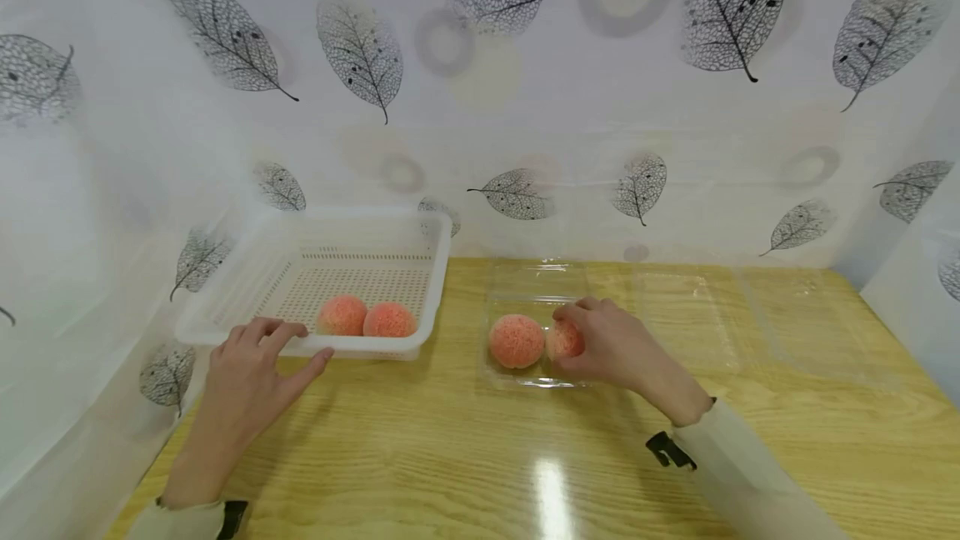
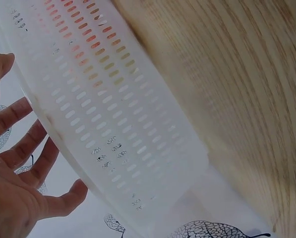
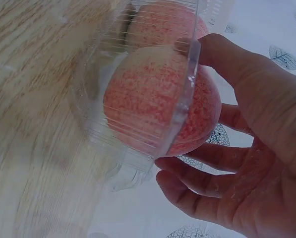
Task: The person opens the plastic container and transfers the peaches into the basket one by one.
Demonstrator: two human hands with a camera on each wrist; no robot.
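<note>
In the head view my left hand (image 1: pixel 247 382) lies at the near rim of a white perforated basket (image 1: pixel 390 346), fingertips over the edge and thumb spread to the side. Two pinkish-red peaches (image 1: pixel 342 316) sit inside the basket at that rim. My right hand (image 1: pixel 611 346) curls its fingers and thumb round another peach (image 1: pixel 567 341) at the right end of a clear plastic box (image 1: pixel 517 380). A second peach (image 1: pixel 516 341) occupies the box's left half. The right wrist view shows the held peach (image 3: pixel 143 99) behind the box's see-through wall, thumb at the rim.
To the right of the box stand more clear plastic containers (image 1: pixel 686 319), hard to see against the wood-grain table (image 1: pixel 420 448). A pale leaf-print sheet (image 1: pixel 555 98) hangs behind the table and continues along its sides.
</note>
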